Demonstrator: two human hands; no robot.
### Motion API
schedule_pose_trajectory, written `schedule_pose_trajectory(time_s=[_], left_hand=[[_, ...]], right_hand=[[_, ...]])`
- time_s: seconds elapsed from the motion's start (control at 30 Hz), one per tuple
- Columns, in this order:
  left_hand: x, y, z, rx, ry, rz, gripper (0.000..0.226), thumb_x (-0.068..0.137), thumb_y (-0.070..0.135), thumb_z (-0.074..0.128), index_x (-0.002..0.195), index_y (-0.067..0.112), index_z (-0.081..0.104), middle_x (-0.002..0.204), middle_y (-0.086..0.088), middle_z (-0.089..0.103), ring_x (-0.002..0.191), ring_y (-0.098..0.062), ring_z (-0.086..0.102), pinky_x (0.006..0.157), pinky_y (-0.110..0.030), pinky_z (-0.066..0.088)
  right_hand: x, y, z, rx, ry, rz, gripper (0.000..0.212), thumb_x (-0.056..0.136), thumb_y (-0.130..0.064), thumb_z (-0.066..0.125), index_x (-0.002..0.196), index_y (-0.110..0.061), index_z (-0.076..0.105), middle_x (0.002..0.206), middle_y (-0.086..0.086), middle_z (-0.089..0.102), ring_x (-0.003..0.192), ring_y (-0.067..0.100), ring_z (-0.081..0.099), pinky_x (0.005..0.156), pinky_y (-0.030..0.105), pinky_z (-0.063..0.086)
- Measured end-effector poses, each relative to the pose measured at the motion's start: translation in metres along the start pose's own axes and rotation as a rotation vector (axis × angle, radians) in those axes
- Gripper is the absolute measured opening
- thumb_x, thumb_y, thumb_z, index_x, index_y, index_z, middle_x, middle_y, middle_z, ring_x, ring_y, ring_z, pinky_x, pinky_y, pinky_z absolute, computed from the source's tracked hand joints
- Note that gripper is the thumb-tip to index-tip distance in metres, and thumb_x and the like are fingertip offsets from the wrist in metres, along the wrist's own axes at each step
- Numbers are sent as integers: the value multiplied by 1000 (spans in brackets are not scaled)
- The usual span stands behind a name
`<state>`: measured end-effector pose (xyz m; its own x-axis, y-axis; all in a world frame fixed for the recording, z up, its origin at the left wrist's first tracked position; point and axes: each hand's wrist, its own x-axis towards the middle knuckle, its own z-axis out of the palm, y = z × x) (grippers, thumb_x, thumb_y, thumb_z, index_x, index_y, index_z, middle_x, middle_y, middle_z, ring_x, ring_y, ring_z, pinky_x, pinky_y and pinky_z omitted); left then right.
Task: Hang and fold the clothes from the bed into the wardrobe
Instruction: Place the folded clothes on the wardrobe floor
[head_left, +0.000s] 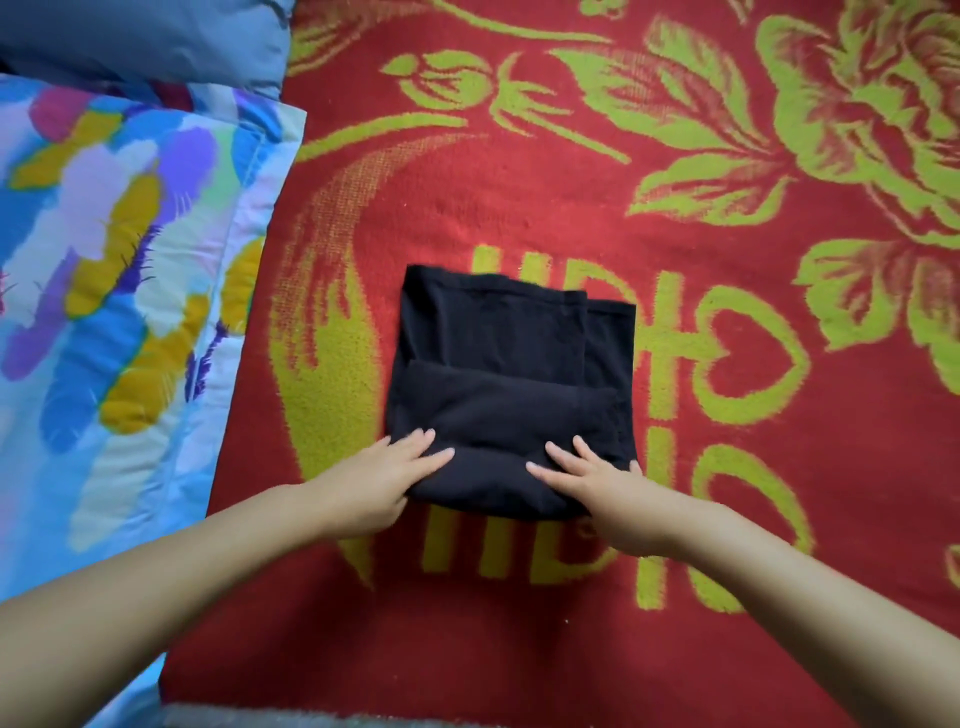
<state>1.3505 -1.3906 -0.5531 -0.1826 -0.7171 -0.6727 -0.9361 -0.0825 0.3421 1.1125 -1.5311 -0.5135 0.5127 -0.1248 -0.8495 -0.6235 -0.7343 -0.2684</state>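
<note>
1. The folded black garment (498, 384) lies on the red blanket (675, 218) of the bed.
2. Left hand (384, 480) and right hand (597, 480) press flat, fingers straight, on its near edge.

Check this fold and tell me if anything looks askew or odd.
One small thing: the black garment is not squared up. At its far right corner an under layer sticks out past the top layer, so the edges do not line up. Nothing looks damaged or spilled.

left hand (387, 475): flat, palm down, fingers straight and pointing inward
right hand (597, 480): same deal, flat, fingers spread
arms: both bare, reaching forward, angled toward each other
</note>
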Motion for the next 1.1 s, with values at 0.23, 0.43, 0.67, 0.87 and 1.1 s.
schedule_pose_trajectory(time_s=[0.23, 0.43, 0.67, 0.87, 1.1], left_hand=[[9, -29, -127, -644, 46, -69, 27, 59, 19, 42, 73, 2, 58, 57, 4, 47, 54, -11, 44, 54, -25, 32], [100, -66, -126, -797, 609, -449, 26, 88, 8, 50, 111, 7, 62, 102, -12, 65, 95, -27, 58, 80, -31, 43], [126, 19, -54, 83, 829, -239, 56, 95, 35, 29, 148, 16, 31, 156, -5, 26, 145, -22, 23, 113, -58, 7], [131, -28, -31, -2, 695, -332, 60, 93, 42, 23, 150, 22, 25, 158, 0, 19, 146, -19, 15, 115, -54, 3], [98, -53, -26, -84, 773, -434, 59, 100, 37, 28, 151, 11, 15, 158, -4, 3, 147, -21, 1, 117, -52, -1]], right_hand=[[-25, 50, -111, 421, 242, -85, 49, 92, -5, 53, 128, -39, 55, 121, -26, 55, 110, 1, 52, 81, 6, 40], [64, 78, -118, 512, 719, 195, 48, 93, -8, 49, 140, -16, 47, 142, 5, 49, 132, 21, 42, 106, 26, 32], [117, -3, -52, 33, 975, 247, 56, 99, -33, 29, 152, -19, 19, 161, 4, 13, 148, 24, -4, 109, 63, -10], [129, 56, -30, 228, 894, 489, 54, 100, -42, 16, 153, -34, 5, 161, -11, -1, 148, 14, -6, 111, 59, -14], [86, 78, -12, 211, 895, 524, 57, 103, -38, 15, 154, -17, 0, 160, -3, -12, 143, 11, -23, 114, 54, -15]])
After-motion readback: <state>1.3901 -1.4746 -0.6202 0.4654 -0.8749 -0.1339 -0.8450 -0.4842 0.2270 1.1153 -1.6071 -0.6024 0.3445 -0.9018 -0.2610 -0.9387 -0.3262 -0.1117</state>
